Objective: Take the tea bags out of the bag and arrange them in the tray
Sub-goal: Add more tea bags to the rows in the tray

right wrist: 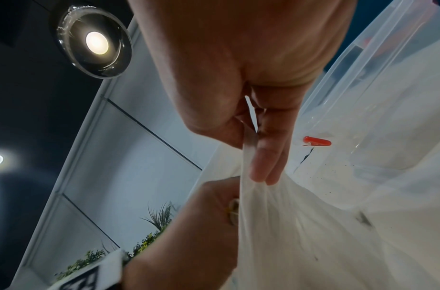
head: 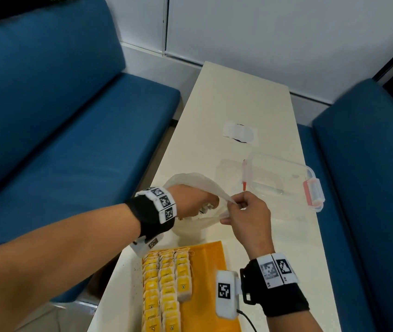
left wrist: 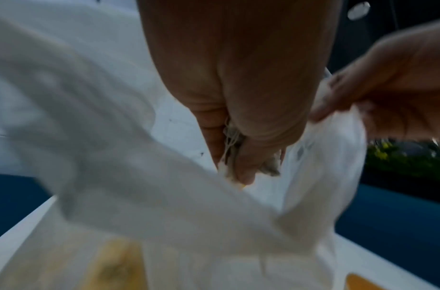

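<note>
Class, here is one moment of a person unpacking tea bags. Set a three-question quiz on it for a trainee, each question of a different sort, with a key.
1. True or false: the right hand pinches the edge of the white plastic bag.
2. Where is the left hand? A. inside the bag's mouth, gripping tea bags B. flat on the yellow tray C. on the clear container
3. Fill in: the tea bags already on the tray lie in ____ rows.

Key: 1 true; 2 A; 3 three
</note>
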### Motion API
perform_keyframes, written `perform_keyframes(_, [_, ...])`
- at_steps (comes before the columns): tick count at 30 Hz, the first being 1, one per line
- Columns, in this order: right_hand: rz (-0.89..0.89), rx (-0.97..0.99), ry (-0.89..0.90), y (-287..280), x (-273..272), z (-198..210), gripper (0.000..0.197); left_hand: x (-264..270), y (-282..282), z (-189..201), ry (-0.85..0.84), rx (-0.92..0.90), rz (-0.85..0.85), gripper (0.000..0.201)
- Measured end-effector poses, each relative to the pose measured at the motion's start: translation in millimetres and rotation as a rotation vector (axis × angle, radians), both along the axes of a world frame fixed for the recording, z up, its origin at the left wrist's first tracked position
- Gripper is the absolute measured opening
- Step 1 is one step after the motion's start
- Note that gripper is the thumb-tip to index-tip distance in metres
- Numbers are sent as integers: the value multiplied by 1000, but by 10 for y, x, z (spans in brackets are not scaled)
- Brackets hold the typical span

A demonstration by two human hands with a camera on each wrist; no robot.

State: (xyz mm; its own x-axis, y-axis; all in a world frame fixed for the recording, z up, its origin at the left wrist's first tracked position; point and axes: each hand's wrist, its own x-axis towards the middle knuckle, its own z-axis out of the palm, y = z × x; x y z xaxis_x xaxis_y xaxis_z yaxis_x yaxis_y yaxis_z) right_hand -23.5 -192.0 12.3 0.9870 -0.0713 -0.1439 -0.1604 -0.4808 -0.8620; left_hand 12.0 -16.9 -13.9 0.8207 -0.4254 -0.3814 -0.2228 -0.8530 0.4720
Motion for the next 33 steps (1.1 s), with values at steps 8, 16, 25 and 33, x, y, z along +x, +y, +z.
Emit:
perform_keyframes(8, [7, 17, 21, -21, 2, -17, 12, -500, 349, 163, -343, -678, 413, 45])
perform_keyframes(16, [124, -253, -176, -38, -203, 63, 31, -1044, 375, 124, 114, -1595, 1096, 27])
perform_keyframes(25, [523, 264, 175, 338, -647, -51, 26, -1283, 215, 182, 334, -1932, 1157, 35])
perform_keyframes(33, [566, 379, 300, 477, -787, -279, 31, -1336, 175, 64, 417, -2038, 1195, 37])
